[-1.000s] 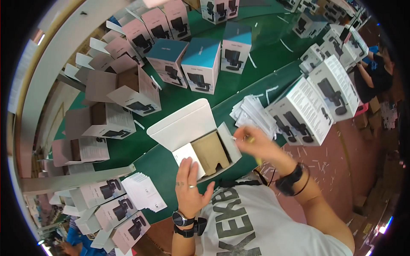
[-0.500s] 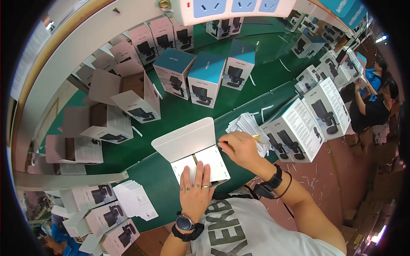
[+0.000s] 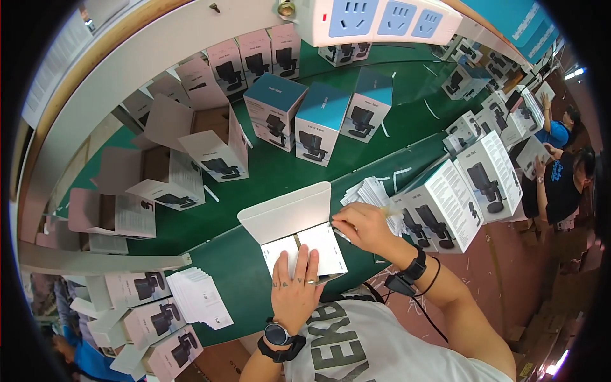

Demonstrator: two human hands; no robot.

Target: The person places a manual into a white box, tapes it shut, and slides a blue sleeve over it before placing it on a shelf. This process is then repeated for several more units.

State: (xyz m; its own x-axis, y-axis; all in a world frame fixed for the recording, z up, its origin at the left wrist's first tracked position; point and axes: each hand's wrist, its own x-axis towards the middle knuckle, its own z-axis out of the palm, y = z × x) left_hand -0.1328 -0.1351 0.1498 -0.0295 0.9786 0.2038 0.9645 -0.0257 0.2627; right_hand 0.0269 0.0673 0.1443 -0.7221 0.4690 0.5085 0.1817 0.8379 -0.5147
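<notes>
A white carton stands before me with its lid [image 3: 289, 213] raised and its two inner flaps [image 3: 323, 247] folded in, a narrow gap between them. Across the flaps lies my left hand [image 3: 296, 277], fingers stretched out and slightly apart, with a ring and a watch. At the carton's right rear corner my right hand [image 3: 366, 226] pinches with thumb and forefinger. A small pale edge shows under those fingertips, but what they grip is too small to name. Something yellowish and blurred shows behind the right knuckles. A pile of white paper slips [image 3: 368, 191] lies just beyond that hand.
Closed boxes with blue tops [image 3: 321, 102] stand farther back on the green table [image 3: 254, 210]. Open cartons [image 3: 219, 149] line the left. Stacked white sheets [image 3: 197, 296] lie at lower left. Printed boxes [image 3: 439, 204] stand right. A power strip [image 3: 382, 19] hangs overhead. Co-workers [image 3: 563, 181] are at right.
The view has shifted a little. My right hand stays pinched at the carton's corner, and a pale edge now shows under its fingertips. My left hand keeps lying on the flaps.
</notes>
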